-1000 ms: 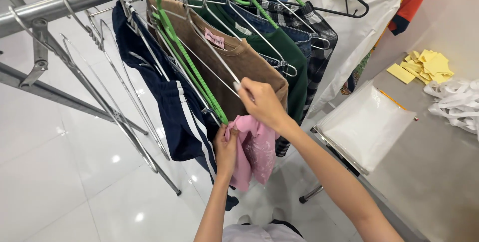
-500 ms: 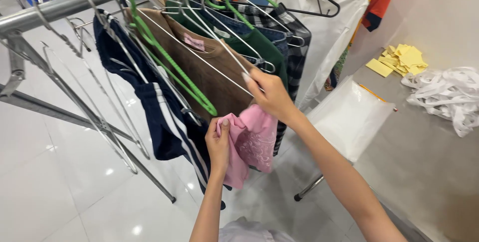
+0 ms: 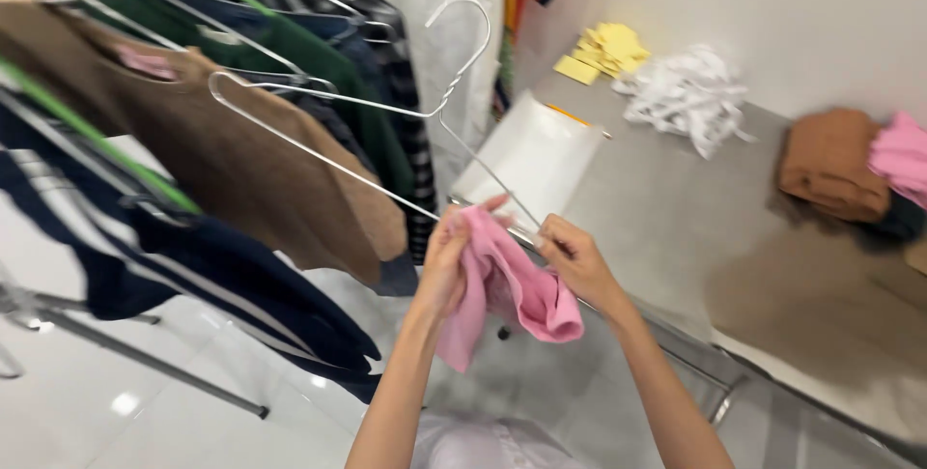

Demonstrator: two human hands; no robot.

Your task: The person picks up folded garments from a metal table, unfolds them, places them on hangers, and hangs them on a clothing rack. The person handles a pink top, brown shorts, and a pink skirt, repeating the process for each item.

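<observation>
**Hanger off the rack, pink garment not yet on it**

My left hand pinches the pink garment, fingers closed on the cloth. My right hand is clamped on the lower bar of the white wire hanger, which is held free beside the clothes rack. The garment is bunched between my hands, not threaded on; hanging it is left. Compared with half a second ago, the hanger is off the rack and the view has swung toward the grey table.

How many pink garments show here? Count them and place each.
2. One pink garment is gripped by the left hand and right hand; another pink piece lies on the table at far right. More may be hidden.
</observation>
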